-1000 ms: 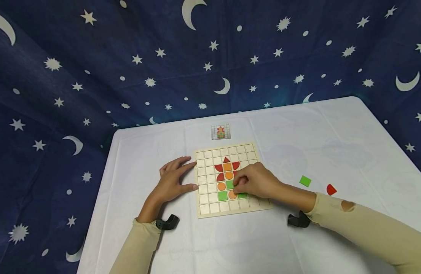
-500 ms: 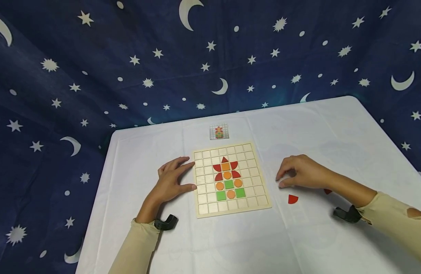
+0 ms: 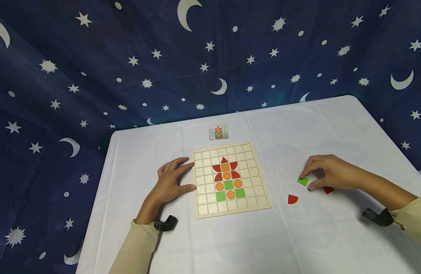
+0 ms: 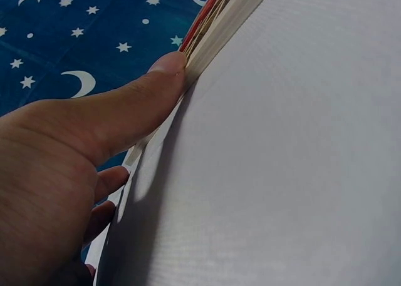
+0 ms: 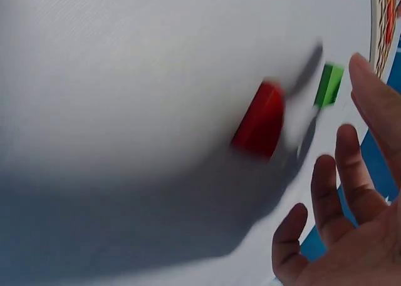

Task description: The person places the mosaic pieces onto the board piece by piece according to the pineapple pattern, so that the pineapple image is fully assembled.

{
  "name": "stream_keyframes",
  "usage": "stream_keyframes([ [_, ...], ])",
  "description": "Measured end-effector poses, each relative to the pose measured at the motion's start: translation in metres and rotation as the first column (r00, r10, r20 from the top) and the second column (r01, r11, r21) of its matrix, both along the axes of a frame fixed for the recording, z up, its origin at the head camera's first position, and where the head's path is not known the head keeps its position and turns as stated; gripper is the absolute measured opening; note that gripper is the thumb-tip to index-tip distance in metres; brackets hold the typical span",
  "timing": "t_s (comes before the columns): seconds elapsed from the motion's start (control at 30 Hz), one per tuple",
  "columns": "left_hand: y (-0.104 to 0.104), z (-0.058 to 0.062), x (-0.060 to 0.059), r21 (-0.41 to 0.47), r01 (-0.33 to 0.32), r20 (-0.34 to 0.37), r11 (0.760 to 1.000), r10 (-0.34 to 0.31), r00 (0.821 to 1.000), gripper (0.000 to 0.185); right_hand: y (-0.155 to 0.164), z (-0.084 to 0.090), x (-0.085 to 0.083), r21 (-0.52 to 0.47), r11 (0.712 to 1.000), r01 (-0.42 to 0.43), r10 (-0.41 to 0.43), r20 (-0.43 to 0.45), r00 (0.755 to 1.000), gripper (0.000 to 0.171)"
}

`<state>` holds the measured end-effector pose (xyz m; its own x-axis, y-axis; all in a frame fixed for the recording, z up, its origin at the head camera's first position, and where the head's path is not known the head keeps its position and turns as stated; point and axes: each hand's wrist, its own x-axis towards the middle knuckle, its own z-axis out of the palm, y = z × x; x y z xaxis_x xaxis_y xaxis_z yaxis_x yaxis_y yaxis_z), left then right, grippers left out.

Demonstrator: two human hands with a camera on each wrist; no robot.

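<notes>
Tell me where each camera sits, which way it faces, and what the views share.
Head: worn on the head, looks forward and down at the wooden grid board on the white table; both hands and sleeves show.
Left wrist: low beside the left hand, looks along the table; its thumb touches the board's edge.
Right wrist: under the right hand, faces the green square and a blurred red piece.
Shared: head and right wrist both show the green square.

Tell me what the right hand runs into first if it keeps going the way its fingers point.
Probably the green square piece: the right hand points left with its fingertips right at that piece, seemingly not yet gripping it. Beyond lies the wooden grid board.
</notes>
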<state>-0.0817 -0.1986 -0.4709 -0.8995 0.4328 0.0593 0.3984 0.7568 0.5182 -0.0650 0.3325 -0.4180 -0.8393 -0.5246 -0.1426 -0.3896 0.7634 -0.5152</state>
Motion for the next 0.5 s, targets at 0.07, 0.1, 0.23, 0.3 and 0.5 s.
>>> stream_keyframes([
  [0.07, 0.0, -0.001, 0.0, 0.002, 0.001, 0.0, 1.0, -0.001, 1.0, 0.08, 0.007, 0.001, 0.001, 0.008, 1.0, 0.005, -0.005, 0.001, 1.0, 0.038],
  [0.1, 0.0, -0.001, 0.0, 0.001, 0.002, -0.001, 1.0, -0.002, 1.0, 0.08, 0.009, 0.001, 0.001, 0.013, 1.0, 0.012, -0.012, 0.002, 1.0, 0.038],
  [0.23, 0.0, -0.001, 0.0, -0.004, 0.0, 0.0, 1.0, 0.0, 1.0, 0.08, 0.011, -0.002, 0.002, 0.001, 0.999, 0.037, -0.037, 0.0, 0.999, 0.041],
  [0.3, 0.0, -0.001, 0.0, -0.004, 0.001, -0.001, 1.0, -0.001, 1.0, 0.08, 0.009, -0.005, 0.002, -0.01, 0.999, 0.039, -0.039, -0.001, 0.999, 0.041],
  [0.5, -0.001, -0.001, -0.001, 0.002, 0.003, -0.01, 1.0, -0.003, 1.0, 0.08, 0.004, -0.012, -0.001, -0.013, 0.999, 0.049, -0.049, 0.007, 0.999, 0.039],
])
